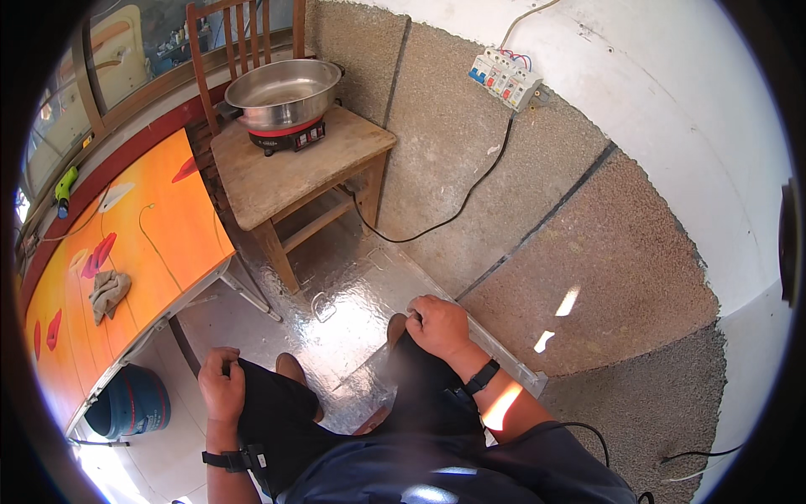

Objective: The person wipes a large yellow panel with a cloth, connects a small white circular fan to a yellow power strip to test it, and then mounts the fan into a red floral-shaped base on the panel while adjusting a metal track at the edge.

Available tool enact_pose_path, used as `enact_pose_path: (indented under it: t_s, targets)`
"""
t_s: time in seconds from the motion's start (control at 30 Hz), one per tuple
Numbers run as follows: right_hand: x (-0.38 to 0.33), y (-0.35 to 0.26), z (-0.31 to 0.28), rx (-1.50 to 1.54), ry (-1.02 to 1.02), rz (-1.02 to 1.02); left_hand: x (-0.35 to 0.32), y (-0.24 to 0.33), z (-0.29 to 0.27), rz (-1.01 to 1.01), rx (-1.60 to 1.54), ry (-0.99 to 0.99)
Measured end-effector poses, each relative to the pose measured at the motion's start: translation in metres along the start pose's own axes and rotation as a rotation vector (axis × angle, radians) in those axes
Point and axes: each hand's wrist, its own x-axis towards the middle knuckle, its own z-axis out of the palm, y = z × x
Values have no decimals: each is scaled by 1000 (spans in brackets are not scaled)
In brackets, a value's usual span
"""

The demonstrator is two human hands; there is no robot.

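Observation:
My left hand point(222, 385) is closed, its fingers curled against the outer side of my left knee. Dark trousers point(281, 403) cover both legs. Beside the right knee, my right hand point(440, 326) is also closed, with the fingertips bent in at the cloth. Whether either hand pinches the fabric or holds something small is hidden. Black straps go round both wrists. Away from the hands, a wide steel pan point(284, 94) sits on a black and red electric cooker point(285, 137), which stands on a wooden chair point(302, 172).
On the left, an orange flower-patterned table point(159, 227) carries a crumpled cloth point(109, 294). Under it is a blue bucket point(138, 403). A black cable point(457, 217) loops from beneath the chair to breakers point(505, 78) on the wall. A green tool point(65, 191) lies by the window.

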Motion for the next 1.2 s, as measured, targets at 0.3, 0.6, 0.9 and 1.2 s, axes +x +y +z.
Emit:
enact_pose_path:
  t_s: [0.3,0.6,0.9,1.2]
  targets:
    - [0,0,0,-14,-11,8,0,-2,0,3,-2,0]
    - [0,-1,2,-24,-4,6,-1,-2,-1,-1,-10,5]
    - [-1,0,0,6,-26,42,-1,0,1,12,-1,6]
    - [2,2,9,-15,9,37,-2,-3,-2,-22,-3,14]
